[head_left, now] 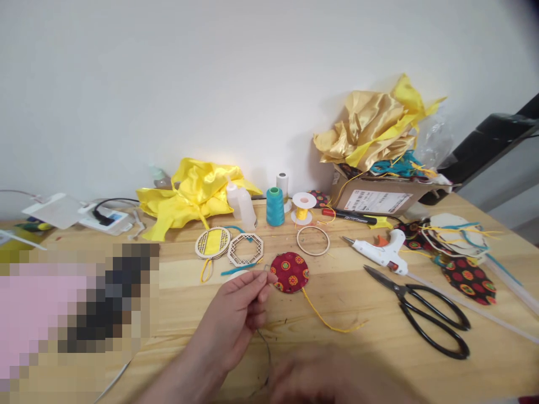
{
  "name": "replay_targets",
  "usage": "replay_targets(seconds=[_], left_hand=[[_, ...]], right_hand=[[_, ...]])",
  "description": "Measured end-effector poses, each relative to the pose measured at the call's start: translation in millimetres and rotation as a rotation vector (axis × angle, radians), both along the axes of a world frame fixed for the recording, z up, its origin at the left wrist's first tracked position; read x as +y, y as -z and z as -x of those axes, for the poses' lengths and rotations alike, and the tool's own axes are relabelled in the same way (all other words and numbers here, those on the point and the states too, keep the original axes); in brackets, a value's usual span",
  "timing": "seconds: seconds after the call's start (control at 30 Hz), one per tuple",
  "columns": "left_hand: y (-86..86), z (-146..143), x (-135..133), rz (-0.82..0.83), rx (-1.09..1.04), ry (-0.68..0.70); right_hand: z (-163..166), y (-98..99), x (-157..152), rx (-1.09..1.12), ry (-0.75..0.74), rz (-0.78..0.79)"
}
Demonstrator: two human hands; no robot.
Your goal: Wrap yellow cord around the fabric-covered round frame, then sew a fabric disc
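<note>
My left hand point(242, 306) is closed in a pinch at the left edge of a round red fabric piece point(290, 272) printed with orange flowers. A yellow cord point(322, 321) trails from its lower edge over the wooden table. Low in the picture, my right hand point(311, 373) is smeared by motion and its fingers cannot be made out. Between the two hands a thin dark thread point(268, 350) hangs in a curve. Just beyond the fabric lie a thin wooden ring point(313, 227), an octagonal lattice frame point(245, 235) and a round lattice frame with yellow backing point(213, 229).
Black-handled scissors point(404, 292) and a white glue gun point(385, 252) lie on the right. Behind stand a teal thread cone point(275, 207), a white bottle point(242, 206) and yellow satin point(189, 196). A cardboard box point(373, 196) overflows with cloth. The left side is pixelated.
</note>
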State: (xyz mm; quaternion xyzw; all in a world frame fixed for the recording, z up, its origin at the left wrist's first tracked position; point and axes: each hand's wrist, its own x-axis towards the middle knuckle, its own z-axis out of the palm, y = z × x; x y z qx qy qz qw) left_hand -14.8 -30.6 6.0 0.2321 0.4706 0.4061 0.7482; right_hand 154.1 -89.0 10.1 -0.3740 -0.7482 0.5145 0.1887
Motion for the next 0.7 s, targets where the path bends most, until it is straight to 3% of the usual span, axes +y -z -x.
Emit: replay_targets(seconds=[0.17, 0.53, 0.7], left_hand=[[-1.8, -4, -8, -0.02, 0.105, 0.004], [-4.4, -12, -15, -0.114, 0.251, -0.023], [-3.9, -14, -13, -0.18, 0.327, -0.004]], right_hand=[[-3, -2.8, 23, 0.092, 0.576, -0.111], [21, 12.9, 54, 0.289, 0.504, 0.486], [28, 7.0, 68, 0.434, 0.574, 0.739]])
